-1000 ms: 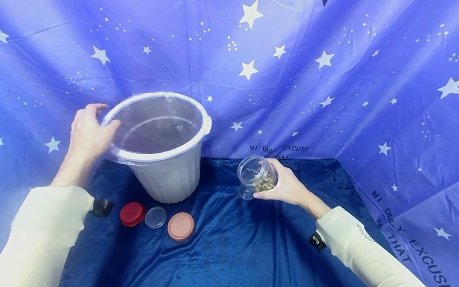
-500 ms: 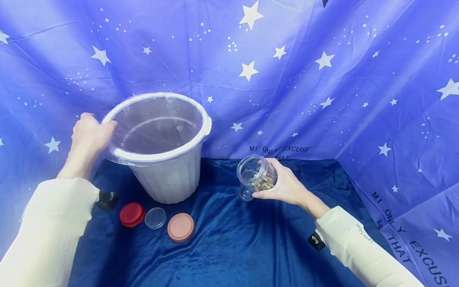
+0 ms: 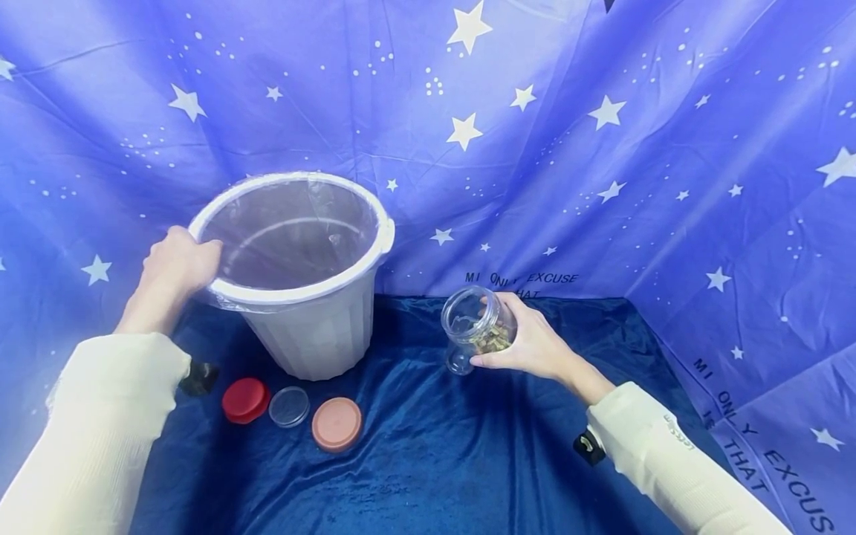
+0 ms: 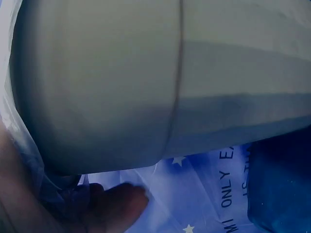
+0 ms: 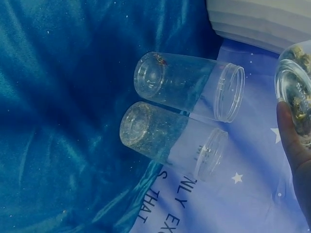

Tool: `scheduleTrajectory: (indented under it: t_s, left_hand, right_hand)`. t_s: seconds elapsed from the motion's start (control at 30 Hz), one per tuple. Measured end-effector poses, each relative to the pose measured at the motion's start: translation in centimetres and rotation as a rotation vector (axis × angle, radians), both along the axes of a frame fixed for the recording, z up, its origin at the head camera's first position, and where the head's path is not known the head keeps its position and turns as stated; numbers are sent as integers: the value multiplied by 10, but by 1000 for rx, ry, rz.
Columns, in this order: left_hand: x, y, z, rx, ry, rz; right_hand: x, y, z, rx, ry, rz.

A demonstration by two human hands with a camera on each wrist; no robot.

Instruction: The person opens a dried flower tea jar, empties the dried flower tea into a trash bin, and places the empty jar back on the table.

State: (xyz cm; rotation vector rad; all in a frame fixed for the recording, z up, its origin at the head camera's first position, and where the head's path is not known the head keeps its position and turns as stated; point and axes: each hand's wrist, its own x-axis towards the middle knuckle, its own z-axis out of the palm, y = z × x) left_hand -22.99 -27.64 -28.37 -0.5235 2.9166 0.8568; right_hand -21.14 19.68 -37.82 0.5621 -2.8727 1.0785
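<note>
A pale trash bin (image 3: 314,327) lined with a clear plastic bag stands upright at centre left in the head view. My left hand (image 3: 179,260) grips the left side of its rim, thumb on top; in the left wrist view the fingers (image 4: 119,206) curl under the rim beside the bag film. My right hand (image 3: 535,338) holds a lidless clear jar (image 3: 471,316), tilted with its mouth towards the bin. Yellowish-green dried pieces (image 3: 493,340) lie in its lower part. The jar is raised and apart from the bin.
Two clear open jars, one (image 5: 189,85) beside the other (image 5: 170,138), stand behind the held jar. In front of the bin lie a red lid (image 3: 245,400), a clear lid (image 3: 290,407) and a pink lid (image 3: 337,424) on blue cloth (image 3: 428,475). A starry curtain (image 3: 414,89) hangs behind.
My left hand has come down and its fingers have closed over the bin's rim. My right hand and the jar have hardly moved.
</note>
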Motion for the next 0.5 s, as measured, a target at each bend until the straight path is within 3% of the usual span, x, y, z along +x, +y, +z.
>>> scheduleTrajectory:
  t_s: [0.23,0.5]
  left_hand:
    - [1,-1,2,-75,-30,-2]
    - [-1,-1,1,-78,-69,-3]
  right_hand:
    - [-4,-4,4,-10,-5,8]
    - [-9,-9,10,-36,-17,9]
